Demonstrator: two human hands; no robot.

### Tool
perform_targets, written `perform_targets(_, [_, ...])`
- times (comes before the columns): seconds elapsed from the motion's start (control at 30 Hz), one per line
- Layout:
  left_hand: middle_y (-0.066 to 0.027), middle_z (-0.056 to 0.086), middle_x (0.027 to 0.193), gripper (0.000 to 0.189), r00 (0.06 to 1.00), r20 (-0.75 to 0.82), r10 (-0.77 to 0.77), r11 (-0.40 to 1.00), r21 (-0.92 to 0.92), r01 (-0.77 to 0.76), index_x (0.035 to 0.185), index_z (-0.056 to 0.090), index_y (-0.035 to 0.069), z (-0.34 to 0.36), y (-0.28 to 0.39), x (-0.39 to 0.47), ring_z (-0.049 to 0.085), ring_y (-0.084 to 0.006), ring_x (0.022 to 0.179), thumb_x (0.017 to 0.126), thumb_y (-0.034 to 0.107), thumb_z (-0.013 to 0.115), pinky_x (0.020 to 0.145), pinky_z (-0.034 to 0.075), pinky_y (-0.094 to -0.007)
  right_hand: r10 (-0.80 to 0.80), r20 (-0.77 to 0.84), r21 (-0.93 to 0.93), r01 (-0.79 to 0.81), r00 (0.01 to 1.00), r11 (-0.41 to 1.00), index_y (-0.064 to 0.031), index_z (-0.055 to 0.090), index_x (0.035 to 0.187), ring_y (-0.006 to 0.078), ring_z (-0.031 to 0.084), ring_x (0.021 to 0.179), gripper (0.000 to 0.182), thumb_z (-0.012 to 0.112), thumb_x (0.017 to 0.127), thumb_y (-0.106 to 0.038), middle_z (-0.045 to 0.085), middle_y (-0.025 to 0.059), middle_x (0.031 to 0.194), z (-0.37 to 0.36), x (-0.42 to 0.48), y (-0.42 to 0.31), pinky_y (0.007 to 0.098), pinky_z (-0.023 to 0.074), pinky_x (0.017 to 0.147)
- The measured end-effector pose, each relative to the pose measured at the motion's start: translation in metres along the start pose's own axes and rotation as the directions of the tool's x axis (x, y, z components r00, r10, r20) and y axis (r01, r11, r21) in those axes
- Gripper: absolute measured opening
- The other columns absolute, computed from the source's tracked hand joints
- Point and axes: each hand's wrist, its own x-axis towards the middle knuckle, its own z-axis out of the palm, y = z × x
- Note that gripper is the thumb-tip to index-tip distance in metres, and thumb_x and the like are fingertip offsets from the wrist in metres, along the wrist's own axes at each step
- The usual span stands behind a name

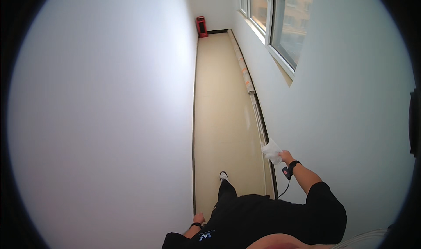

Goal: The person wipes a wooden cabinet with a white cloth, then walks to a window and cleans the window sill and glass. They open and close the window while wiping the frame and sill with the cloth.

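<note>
My right hand [286,157] grips a crumpled white tissue or thin cloth [272,152], held out near the right wall. A black band with a small dark device [286,172] and a cable is at that wrist. My left hand [199,218] hangs low beside the left wall, wearing a dark wristband; its fingers look curled, but whether it holds anything cannot be made out. A shoe [224,176] shows on the tiled floor [220,117] below me.
Walls flank a narrow passage. Along the right wall's dark skirting lie a long wrapped roll [242,66] and thin white strips [257,114]. A red appliance-like object with a handle [202,27] stands at the far left corner. Windows [286,22] line the upper right.
</note>
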Motion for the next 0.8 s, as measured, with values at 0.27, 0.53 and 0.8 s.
perform_targets(0.27, [-0.0232, 0.06, 0.082, 0.037, 0.877, -0.477, -0.053, 0.913, -0.38, -0.151, 0.083, 0.058, -0.001, -0.338, 0.12, 0.234, 0.056, -0.0402, 0.079, 0.089, 0.034, 0.046, 0.07, 0.044, -0.0472, 0.357, -0.29, -0.123, -0.405, 0.888, 0.906, 0.0059, 0.062, 0.091, 0.0348, 0.061, 0.079, 0.026, 0.053, 0.078, -0.015, 0.063, 0.0227, 0.086, -0.023, 0.07, -0.018, 0.0433, 0.0475, 0.07])
perform_targets(0.53, [-0.0146, 0.05, 0.103, 0.034, -0.231, -0.884, 0.407, 0.364, 0.389, -0.847, 0.112, 0.043, -0.002, -0.758, 0.388, 0.265, 0.05, -0.023, 0.087, 0.082, 0.014, 0.045, 0.073, 0.043, -0.0324, 0.625, -0.061, -0.722, -0.467, 0.778, 0.511, 0.0058, 0.061, 0.094, 0.034, 0.061, 0.082, 0.028, 0.054, 0.078, -0.017, 0.063, 0.0208, 0.088, -0.001, 0.191, -0.009, 0.0429, 0.0468, 0.072])
perform_targets(0.8, [-0.0021, 0.053, 0.116, 0.03, -0.698, -0.712, -0.077, -0.433, 0.655, -0.62, 0.115, 0.056, 0.011, -0.881, 0.527, 0.374, 0.04, -0.0155, 0.112, 0.088, 0.023, 0.053, 0.085, 0.041, -0.0283, 0.398, -0.108, -0.609, -0.377, 0.911, 0.698, 0.0057, 0.061, 0.097, 0.0331, 0.062, 0.085, 0.031, 0.054, 0.079, -0.018, 0.064, 0.0189, 0.091, 0.056, 0.516, -0.183, 0.0425, 0.0461, 0.075])
